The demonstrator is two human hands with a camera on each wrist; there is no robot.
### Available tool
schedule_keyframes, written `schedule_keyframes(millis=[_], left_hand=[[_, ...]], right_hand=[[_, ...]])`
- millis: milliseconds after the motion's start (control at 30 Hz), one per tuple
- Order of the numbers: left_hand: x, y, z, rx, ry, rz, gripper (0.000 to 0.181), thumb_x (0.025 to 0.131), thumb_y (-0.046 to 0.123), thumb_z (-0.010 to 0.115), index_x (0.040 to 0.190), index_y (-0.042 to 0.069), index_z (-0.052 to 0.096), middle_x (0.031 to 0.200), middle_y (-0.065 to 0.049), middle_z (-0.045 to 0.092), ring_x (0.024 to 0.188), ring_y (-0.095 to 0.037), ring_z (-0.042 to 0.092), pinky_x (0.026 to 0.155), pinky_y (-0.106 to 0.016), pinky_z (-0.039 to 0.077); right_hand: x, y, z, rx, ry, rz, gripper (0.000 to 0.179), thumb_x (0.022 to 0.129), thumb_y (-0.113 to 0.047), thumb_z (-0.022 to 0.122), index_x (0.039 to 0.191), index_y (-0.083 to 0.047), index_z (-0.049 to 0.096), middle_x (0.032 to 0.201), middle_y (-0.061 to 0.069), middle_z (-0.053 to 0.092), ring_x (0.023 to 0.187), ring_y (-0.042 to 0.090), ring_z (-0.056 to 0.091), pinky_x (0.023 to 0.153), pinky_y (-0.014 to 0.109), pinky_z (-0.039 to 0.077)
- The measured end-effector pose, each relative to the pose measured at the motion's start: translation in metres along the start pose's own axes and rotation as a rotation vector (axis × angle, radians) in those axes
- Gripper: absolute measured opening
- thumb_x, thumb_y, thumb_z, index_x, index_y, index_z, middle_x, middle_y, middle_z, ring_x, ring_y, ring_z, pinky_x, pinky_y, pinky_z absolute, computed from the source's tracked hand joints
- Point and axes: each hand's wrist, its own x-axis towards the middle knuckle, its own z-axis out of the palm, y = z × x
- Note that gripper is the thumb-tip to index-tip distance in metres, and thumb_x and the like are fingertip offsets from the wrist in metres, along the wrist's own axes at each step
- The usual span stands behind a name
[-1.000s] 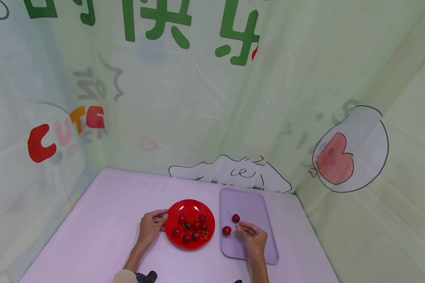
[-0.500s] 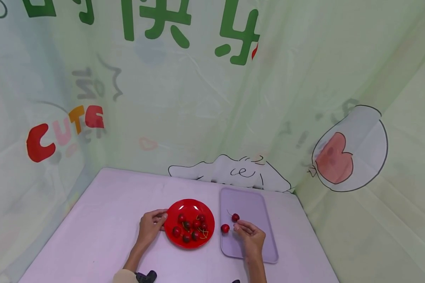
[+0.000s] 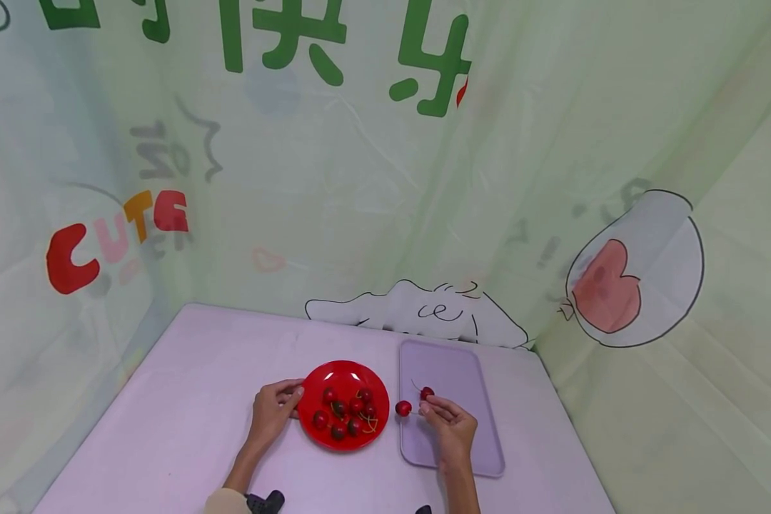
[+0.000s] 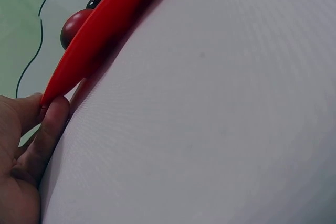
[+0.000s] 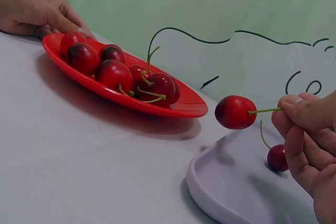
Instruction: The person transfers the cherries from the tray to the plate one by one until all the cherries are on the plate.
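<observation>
My left hand (image 3: 273,410) pinches the left rim of a red plate (image 3: 343,371) between thumb and fingers, as the left wrist view also shows. Several dark red cherries with green stems, such as this cherry (image 5: 114,74), lie on the plate. My right hand (image 3: 451,430) pinches the thin green stem of one cherry (image 5: 235,112) between thumb and forefinger. That cherry hangs in the air above the left edge of the lilac tray (image 3: 446,360), apart from the plate. A second cherry (image 5: 277,158) with its stem up lies on the tray, partly behind my right hand.
The table (image 3: 231,350) has a pale cloth and carries the plate with the tray to its right. A printed curtain (image 3: 334,178) stands behind and at both sides. A black object (image 3: 266,502) shows near my left wrist.
My right hand has moved a little left with the cherry, from over the tray to its left edge. The left hand and plate stay in place.
</observation>
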Motion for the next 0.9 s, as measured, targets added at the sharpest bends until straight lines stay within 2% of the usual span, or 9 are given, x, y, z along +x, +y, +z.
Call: schedule_keyframes(millis=[133, 567, 733, 900], left_hand=[[0.0, 0.002, -0.001, -0.003, -0.002, 0.008, 0.029, 0.105, 0.013, 0.073, 0.133, 0.004, 0.077, 0.111, -0.016, 0.08, 0.071, -0.007, 0.07, 0.067, -0.015, 0.061], [-0.001, 0.005, -0.001, -0.005, 0.0, 0.009, 0.03, 0.105, 0.012, 0.073, 0.133, 0.003, 0.076, 0.112, -0.018, 0.079, 0.071, -0.007, 0.071, 0.067, -0.015, 0.061], [-0.002, 0.006, -0.002, -0.007, -0.001, 0.012, 0.03, 0.105, 0.012, 0.073, 0.134, 0.003, 0.076, 0.111, -0.017, 0.08, 0.073, -0.007, 0.072, 0.068, -0.015, 0.061], [-0.002, 0.006, -0.002, 0.002, 0.001, 0.011, 0.03, 0.105, 0.012, 0.074, 0.133, 0.003, 0.077, 0.11, -0.017, 0.08, 0.072, -0.007, 0.072, 0.068, -0.015, 0.061]], right_hand=[[-0.002, 0.0, 0.003, 0.014, -0.01, -0.008, 0.031, 0.089, 0.015, 0.08, 0.117, 0.025, 0.069, 0.084, 0.004, 0.084, 0.075, 0.01, 0.082, 0.07, 0.021, 0.065], [-0.006, -0.003, 0.014, 0.016, -0.017, 0.006, 0.034, 0.09, 0.013, 0.081, 0.119, 0.025, 0.068, 0.085, 0.004, 0.084, 0.074, 0.01, 0.081, 0.073, 0.023, 0.066], [-0.002, 0.005, 0.016, 0.016, -0.014, 0.016, 0.035, 0.09, 0.01, 0.082, 0.12, 0.022, 0.07, 0.086, -0.001, 0.083, 0.076, 0.009, 0.081, 0.075, 0.022, 0.067], [0.001, 0.011, 0.019, 0.008, -0.027, 0.019, 0.035, 0.092, 0.009, 0.081, 0.123, 0.02, 0.07, 0.09, 0.002, 0.084, 0.077, 0.011, 0.081, 0.079, 0.023, 0.067]])
